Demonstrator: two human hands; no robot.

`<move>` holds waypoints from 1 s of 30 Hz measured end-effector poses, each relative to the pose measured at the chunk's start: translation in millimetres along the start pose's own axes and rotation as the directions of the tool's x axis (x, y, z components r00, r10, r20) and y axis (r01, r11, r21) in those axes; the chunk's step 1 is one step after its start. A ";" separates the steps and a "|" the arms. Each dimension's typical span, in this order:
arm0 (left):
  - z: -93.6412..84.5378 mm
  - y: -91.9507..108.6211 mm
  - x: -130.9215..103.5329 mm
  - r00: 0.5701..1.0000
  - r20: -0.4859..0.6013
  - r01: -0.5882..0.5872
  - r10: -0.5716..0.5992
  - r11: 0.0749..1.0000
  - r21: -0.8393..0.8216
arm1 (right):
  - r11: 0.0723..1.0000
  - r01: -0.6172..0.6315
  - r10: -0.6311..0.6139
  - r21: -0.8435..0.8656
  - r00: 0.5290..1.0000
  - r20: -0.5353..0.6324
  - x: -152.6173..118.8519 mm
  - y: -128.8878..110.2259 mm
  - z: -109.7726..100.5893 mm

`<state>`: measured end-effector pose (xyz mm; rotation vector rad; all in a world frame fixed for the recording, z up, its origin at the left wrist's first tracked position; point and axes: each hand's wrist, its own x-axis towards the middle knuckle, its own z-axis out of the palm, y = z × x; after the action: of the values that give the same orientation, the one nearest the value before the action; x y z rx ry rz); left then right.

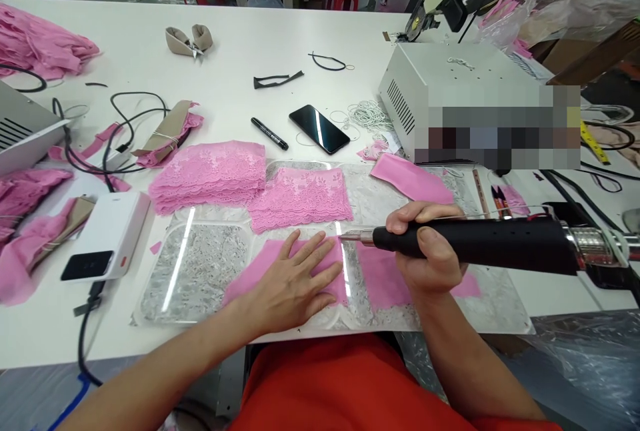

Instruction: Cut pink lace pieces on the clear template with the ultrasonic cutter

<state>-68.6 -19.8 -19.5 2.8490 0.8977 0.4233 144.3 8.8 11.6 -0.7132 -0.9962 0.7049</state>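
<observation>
My left hand (pixel 295 283) lies flat with spread fingers on a pink fabric piece (pixel 260 271) on a clear-topped grey mat (pixel 200 271). Wrapped in my right hand (pixel 433 247) is a black-handled tool (pixel 500 241), held level with its metal tip pointing left. That tip is over the upper right edge of the fabric, near my left fingertips. Another pink piece (pixel 383 277) lies under the tool, partly hidden by my right hand. Beyond my hands are a lace piece (pixel 305 199) and a lace stack (pixel 215 174).
A grey metal box (pixel 450 84) stands at the right, and a white device (pixel 107 234) with cables at the left. Farther back lie a phone (pixel 319 129), a marker (pixel 269 133) and snips (pixel 189 42). Pink fabric (pixel 45 44) is heaped at the back left.
</observation>
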 end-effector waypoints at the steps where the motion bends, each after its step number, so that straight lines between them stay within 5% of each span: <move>1: 0.0 -0.1 -0.2 1.000 -0.003 -0.001 0.001 1.000 0.001 | 1.000 -0.003 0.003 -0.004 1.000 -0.002 0.2 -0.5 0.3; 13: -2.3 -0.3 0.5 1.000 0.015 -0.020 0.020 0.999 0.034 | 0.989 -0.138 0.135 0.061 0.990 0.046 -7.5 -20.4 -12.5; 30: -0.9 -0.2 0.4 1.000 -0.010 -0.014 0.014 1.000 0.018 | 0.989 -0.145 0.141 0.032 0.985 0.099 -10.1 -17.2 -13.4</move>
<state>-68.7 -19.4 -18.5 2.8732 0.8884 0.4336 156.0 -11.8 15.5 -0.7265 -1.0232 0.8887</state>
